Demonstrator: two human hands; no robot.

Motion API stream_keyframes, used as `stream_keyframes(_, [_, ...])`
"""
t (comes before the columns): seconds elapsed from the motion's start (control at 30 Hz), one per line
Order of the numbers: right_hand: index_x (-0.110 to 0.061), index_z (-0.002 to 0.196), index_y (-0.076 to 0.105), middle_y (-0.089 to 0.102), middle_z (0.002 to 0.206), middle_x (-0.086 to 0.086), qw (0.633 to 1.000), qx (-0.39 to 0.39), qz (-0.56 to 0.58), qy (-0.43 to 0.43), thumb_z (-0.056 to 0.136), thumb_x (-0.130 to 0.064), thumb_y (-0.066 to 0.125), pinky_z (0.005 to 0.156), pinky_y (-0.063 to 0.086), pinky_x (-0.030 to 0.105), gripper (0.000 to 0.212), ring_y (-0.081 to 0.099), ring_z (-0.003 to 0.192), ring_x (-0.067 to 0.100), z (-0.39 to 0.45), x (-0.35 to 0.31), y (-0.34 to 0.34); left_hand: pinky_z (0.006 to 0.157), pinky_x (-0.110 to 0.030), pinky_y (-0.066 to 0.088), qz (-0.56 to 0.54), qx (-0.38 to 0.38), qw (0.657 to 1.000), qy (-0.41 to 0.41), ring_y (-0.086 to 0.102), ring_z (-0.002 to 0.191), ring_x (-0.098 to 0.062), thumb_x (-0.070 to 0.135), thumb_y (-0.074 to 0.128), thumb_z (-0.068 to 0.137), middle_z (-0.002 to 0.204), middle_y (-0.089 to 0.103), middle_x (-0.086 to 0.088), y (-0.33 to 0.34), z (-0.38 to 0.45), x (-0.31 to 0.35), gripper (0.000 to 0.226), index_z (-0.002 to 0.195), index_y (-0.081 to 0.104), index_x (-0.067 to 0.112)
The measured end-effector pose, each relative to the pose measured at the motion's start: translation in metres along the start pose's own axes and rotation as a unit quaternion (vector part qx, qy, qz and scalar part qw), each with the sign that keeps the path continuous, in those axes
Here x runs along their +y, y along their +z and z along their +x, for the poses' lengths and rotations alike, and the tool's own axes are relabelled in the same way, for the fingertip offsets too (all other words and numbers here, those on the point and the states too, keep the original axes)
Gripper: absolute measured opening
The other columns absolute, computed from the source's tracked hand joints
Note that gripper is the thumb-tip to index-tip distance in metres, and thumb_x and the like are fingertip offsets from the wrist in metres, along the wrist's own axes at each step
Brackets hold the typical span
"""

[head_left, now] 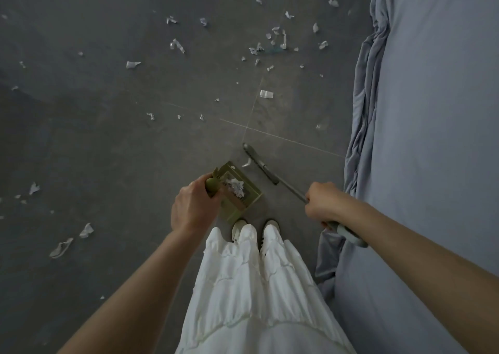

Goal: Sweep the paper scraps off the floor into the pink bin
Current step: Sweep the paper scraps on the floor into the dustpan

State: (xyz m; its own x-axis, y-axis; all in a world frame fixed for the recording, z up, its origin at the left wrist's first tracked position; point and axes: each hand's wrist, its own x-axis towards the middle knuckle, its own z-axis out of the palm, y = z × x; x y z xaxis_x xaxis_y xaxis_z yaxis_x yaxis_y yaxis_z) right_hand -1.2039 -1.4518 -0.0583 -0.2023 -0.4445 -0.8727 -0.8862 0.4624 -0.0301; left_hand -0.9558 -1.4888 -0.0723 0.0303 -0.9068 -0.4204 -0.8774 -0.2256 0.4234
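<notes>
Paper scraps [176, 44] litter floor [81, 137] 10–1 o'clock; left hand [193, 207] fingers grasp green dustpan [237, 191], right hand [322, 202] fingers clench broom [260, 164].

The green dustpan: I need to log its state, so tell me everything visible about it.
The green dustpan looks like olive plastic, a ribbed rectangular tray with a comb edge and an upright handle. The left hand grips that handle. It sits low by the floor just ahead of the shoes, holding a small heap of white paper scraps.
</notes>
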Motion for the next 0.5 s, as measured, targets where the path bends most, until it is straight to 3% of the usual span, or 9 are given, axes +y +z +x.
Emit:
stream_keyframes(0.1, [-0.009, 0.069, 0.044, 0.05, 0.071, 0.012, 1.0, 0.012, -0.014, 0.006, 0.09, -0.007, 0.048, 0.049, 0.051, 0.029, 0.021, 0.059, 0.052, 0.023, 0.004, -0.008, 0.0, 0.057, -0.029, 0.037, 0.002, 0.006, 1.0, -0.001, 0.052, 0.069, -0.021, 0.036, 0.056, 0.087, 0.076, 0.057, 0.006, 0.0, -0.001, -0.004, 0.019, 0.104, 0.065, 0.038])
stream_keyframes(0.23, [-0.009, 0.071, 0.047, 0.052, 0.069, 0.009, 0.999, -0.002, -0.032, 0.0, 0.088, -0.008, 0.051, 0.044, 0.045, 0.026, 0.018, 0.058, 0.052, 0.019, 0.004, -0.021, 0.009, 0.058, -0.029, 0.036, 0.003, 0.011, 1.0, -0.004, 0.049, 0.068, -0.018, 0.034, 0.056, 0.088, 0.076, 0.055, 0.005, 0.002, 0.0, -0.005, 0.021, 0.107, 0.065, 0.035])
stream_keyframes(0.37, [-0.009, 0.07, 0.044, 0.048, 0.071, 0.009, 0.999, -0.036, -0.025, -0.014, 0.092, -0.015, 0.052, 0.053, 0.049, 0.03, 0.024, 0.055, 0.057, 0.021, -0.008, -0.03, 0.021, 0.053, -0.027, 0.031, -0.001, 0.011, 1.0, -0.006, 0.048, 0.065, -0.017, 0.032, 0.055, 0.089, 0.071, 0.052, 0.008, -0.001, 0.003, -0.005, 0.019, 0.105, 0.065, 0.034])
stream_keyframes(0.5, [-0.006, 0.079, 0.055, 0.053, 0.069, 0.009, 0.998, -0.046, -0.013, -0.028, 0.092, -0.01, 0.049, 0.05, 0.051, 0.03, 0.015, 0.055, 0.05, 0.021, -0.02, -0.036, 0.024, 0.049, -0.026, 0.03, -0.005, 0.012, 1.0, -0.006, 0.051, 0.063, -0.016, 0.035, 0.056, 0.089, 0.068, 0.054, 0.009, -0.006, 0.008, -0.01, 0.014, 0.1, 0.064, 0.033])
